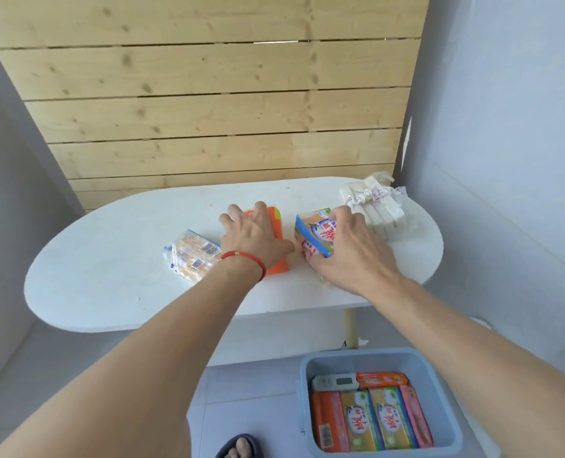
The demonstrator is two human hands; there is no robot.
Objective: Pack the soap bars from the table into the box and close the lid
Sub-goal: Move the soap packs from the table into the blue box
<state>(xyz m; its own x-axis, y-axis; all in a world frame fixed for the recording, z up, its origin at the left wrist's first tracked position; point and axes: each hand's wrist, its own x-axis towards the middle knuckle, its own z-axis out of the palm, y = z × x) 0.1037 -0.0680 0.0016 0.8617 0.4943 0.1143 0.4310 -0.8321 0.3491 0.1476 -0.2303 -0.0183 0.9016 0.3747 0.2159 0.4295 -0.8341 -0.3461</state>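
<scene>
On the white oval table [109, 282] my left hand [254, 236], with a red cord at the wrist, lies over an orange soap pack [274, 223], fingers curled round its far edge. My right hand [350, 246] grips a yellow and blue soap pack [314, 233] beside it. A clear-wrapped pale soap pack [191, 259] lies just left of my left wrist. A wrapped stack of white bars [383, 213] sits at the table's back right. The blue-grey box [373, 355] stands open on the floor at lower right, holding several soap packs. No lid is visible.
A wooden plank wall stands behind the table. Grey walls close in on both sides. A table leg [350, 328] drops between table and box. My foot in a dark sandal [241, 447] is on the tiled floor left of the box.
</scene>
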